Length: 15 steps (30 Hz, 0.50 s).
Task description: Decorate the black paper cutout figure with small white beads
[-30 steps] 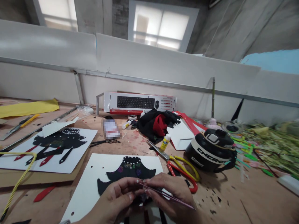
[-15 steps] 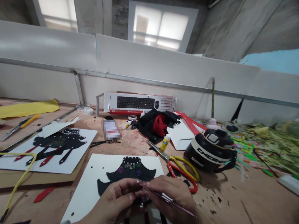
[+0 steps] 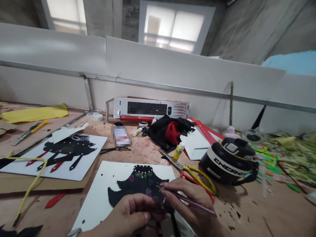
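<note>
My right hand (image 3: 191,200) is closed on a thin pink pointed tool (image 3: 195,204), its tip above the right side of a black cut-out (image 3: 128,187). That cut-out lies on white card (image 3: 96,197), with a tiered, flared outline, white beads at its top and patches of purple and green glitter. My left hand (image 3: 133,212) is over the card's lower middle, fingers curled together; what they hold, if anything, is hidden. Both hands cover the cut-out's lower part. A dark strip (image 3: 175,223) shows below my right hand.
Scissors (image 3: 197,177), a glue stick (image 3: 178,151) and a black ENERGY jug (image 3: 227,163) stand or lie to the right. A second beaded black-and-red piece (image 3: 66,151) lies left, near a yellow cord (image 3: 32,184). Black and red cloth (image 3: 168,131) sits before a keyboard box (image 3: 148,108).
The view has turned slightly left. My right hand has moved right, and the tool's tip has left the left fingertips and lies over the black cut-out. My left hand stays curled.
</note>
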Available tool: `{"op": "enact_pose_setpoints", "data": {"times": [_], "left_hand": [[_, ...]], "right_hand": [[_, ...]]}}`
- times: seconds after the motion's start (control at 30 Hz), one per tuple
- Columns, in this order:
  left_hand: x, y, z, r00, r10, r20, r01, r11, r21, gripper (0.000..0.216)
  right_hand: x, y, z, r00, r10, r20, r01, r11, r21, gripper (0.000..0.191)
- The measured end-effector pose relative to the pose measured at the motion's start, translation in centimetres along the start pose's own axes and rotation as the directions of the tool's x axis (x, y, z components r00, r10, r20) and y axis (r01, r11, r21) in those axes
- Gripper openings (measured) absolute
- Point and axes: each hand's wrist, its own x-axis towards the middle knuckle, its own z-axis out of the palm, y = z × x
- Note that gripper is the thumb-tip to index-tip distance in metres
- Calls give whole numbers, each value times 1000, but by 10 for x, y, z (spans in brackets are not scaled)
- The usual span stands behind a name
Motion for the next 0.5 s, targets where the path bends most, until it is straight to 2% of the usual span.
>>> {"op": "enact_pose_setpoints", "data": {"times": [0.07, 0.13, 0.2, 0.33, 0.5], "left_hand": [[3, -4, -3, 1000, -12, 13, 12, 999, 53, 35], [5, -7, -6, 999, -13, 33, 10, 997, 75, 39], [6, -9, -8, 998, -16, 58, 10, 996, 91, 41], [5, -8, -10, 995, -39, 92, 25, 989, 145, 44], [1, -2, -11, 993, -74, 91, 53, 975, 217, 44]], "right_hand": [[4, 1, 0, 982, 187, -4, -187, 982, 27, 15], [12, 3, 3, 920, 391, 31, -393, 916, 81, 11], [27, 7, 11, 848, 521, 97, -530, 836, 141, 15], [62, 21, 37, 826, 514, 231, -559, 801, 216, 19], [88, 45, 68, 794, 528, 300, -599, 764, 240, 23]]}}
